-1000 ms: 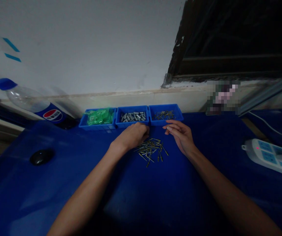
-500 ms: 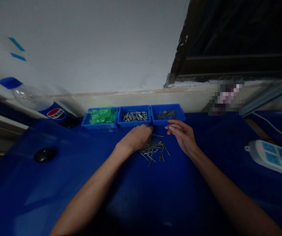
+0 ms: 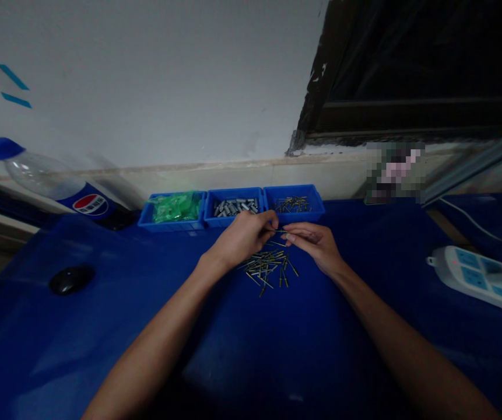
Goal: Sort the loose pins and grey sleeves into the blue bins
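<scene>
While the left hand (image 3: 244,236) and right hand (image 3: 314,245) are pinching one thin metal pin (image 3: 279,231) between them, the loose pile of thin metal pins (image 3: 268,265) is lying between the wrists; handling something that skinny is calling for steady fingertips, imo.

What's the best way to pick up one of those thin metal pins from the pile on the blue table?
Probably take a stray pin at the near edge of the pile, pinching it mid-shaft from above: it lies flat, sticking out of the tangle, while the middle ones cross.
</scene>
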`<state>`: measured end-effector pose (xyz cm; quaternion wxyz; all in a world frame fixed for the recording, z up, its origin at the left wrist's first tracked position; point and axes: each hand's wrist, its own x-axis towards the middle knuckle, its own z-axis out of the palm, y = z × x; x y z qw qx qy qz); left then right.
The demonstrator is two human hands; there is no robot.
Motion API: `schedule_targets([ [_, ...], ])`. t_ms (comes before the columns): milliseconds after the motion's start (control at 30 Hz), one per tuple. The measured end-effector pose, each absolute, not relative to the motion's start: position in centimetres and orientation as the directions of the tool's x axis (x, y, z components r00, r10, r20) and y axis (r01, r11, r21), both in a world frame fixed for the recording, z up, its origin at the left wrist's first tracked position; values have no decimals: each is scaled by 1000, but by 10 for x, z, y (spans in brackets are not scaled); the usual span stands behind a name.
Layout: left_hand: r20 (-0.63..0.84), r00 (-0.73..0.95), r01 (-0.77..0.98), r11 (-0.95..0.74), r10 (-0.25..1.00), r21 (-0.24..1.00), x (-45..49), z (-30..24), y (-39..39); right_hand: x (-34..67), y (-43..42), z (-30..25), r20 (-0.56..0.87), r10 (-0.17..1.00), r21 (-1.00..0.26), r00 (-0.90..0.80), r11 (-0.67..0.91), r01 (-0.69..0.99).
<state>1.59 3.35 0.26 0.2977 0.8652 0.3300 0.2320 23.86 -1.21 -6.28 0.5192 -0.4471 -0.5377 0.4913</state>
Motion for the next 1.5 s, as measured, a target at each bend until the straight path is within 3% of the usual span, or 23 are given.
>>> schedule_targets([
  [167, 139, 664, 514, -583, 735, 630, 18, 2, 32, 239, -12, -66, 142, 990, -988, -12, 141, -56],
  [300, 44, 669, 633, -600, 742, 489, 17, 0, 34, 238, -12, -64, 168, 984, -969, 60, 176, -172],
  [467, 18, 754, 594, -694, 656, 407, 25, -10, 28, 238, -13, -58, 169, 985, -957, 42, 174, -233],
  [767, 1, 733, 661, -713, 680, 234, 37, -18, 19, 237, -14, -54, 146, 989, -959, 17, 146, -244],
  [900, 20, 723, 636, -677, 690, 369, 31, -16, 25, 237, -13, -53, 128, 991, -966, 48, 135, -222],
  [1067, 190, 657, 502, -611, 729, 612, 23, -5, 34, 237, -11, -62, 144, 988, -972, 58, 152, -181],
  [1267, 264, 633, 429, -614, 728, 662, 16, 3, 38, 240, -12, -66, 141, 988, -986, -56, 134, -103],
  [1500, 234, 661, 424, -613, 712, 667, 19, 1, 35, 242, -12, -66, 139, 988, -988, -74, 133, -79],
])
